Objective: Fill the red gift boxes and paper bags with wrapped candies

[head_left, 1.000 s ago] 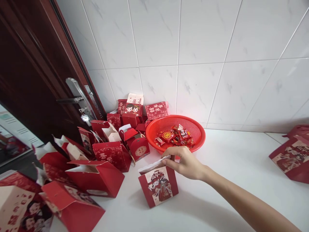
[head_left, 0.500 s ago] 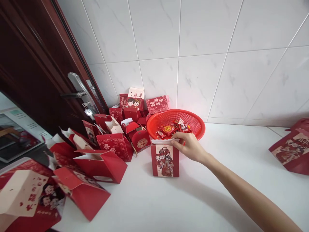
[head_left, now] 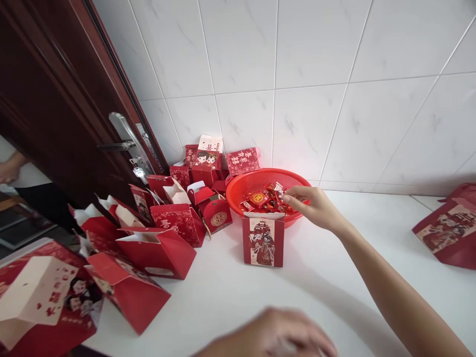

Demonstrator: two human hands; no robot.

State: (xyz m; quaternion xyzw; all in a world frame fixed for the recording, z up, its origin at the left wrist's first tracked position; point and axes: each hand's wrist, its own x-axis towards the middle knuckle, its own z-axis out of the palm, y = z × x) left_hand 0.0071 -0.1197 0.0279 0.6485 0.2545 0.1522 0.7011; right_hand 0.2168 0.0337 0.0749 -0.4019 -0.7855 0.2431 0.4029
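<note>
My right hand [head_left: 316, 206] reaches over the right rim of a red perforated plastic basket [head_left: 238, 188], thumb and fingers drawn together at the wrapped candies [head_left: 260, 199]. Whatever lies between those fingertips is mostly hidden. Just in front of the basket stands a small red paper gift box [head_left: 263, 240] with a printed figure on its front and its top open; neither hand grips it. Low at the bottom edge, my left hand [head_left: 278, 332] is smeared by motion above the white tabletop, its fingers bent and their hold unclear.
Several red paper boxes [head_left: 156, 250] crowd the left side, more piled against the tiled wall [head_left: 308, 119]. Another red box [head_left: 451, 230] stands at the far right. A dark wooden door [head_left: 48, 89] borders the left; beyond it shows part of a person [head_left: 29, 171].
My right hand has let go of the box's top and moved right and up to the candies. The box has shifted slightly right. My left hand has entered from below; a person appears beyond the door.
</note>
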